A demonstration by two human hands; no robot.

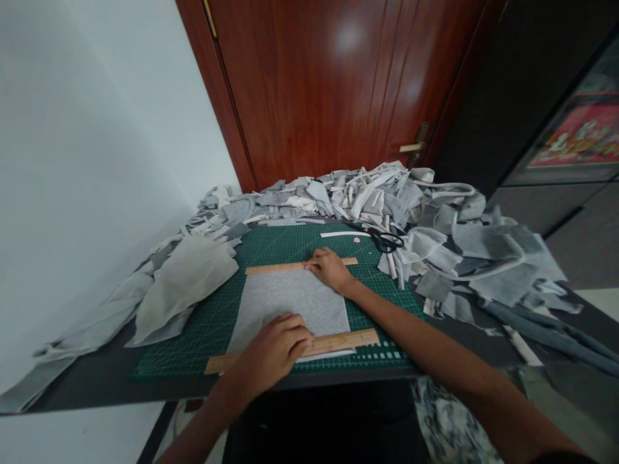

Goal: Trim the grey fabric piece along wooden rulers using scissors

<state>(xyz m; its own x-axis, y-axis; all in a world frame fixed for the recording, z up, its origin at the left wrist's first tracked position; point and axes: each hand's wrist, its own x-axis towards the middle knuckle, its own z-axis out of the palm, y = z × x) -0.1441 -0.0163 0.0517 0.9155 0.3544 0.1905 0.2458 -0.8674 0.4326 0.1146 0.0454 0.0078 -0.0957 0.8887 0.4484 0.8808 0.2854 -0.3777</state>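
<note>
A piece of light grey fabric (pixel 290 299) lies flat on a green cutting mat (pixel 382 299). One wooden ruler (pixel 261 269) lies along its far edge, and a second wooden ruler (pixel 345 339) crosses it near the front. My left hand (pixel 278 351) rests over the near ruler with bent fingers closed on it, covering its middle. At the far ruler, my right hand (pixel 329 269) has its fingertips pinched on the wood, with the forearm reaching in from the right. Black scissors (pixel 384 240) lie beyond my right hand, next to a white strip (pixel 344 234) and a small pink piece (pixel 356 240).
Heaped grey and white fabric scraps (pixel 377 193) line the back of the dark table (pixel 97 390) and spread down its right side. Larger pale cloth pieces (pixel 186 280) lie at the left. Behind stand a reddish wooden door (pixel 329 96) and a white wall (pixel 106 129).
</note>
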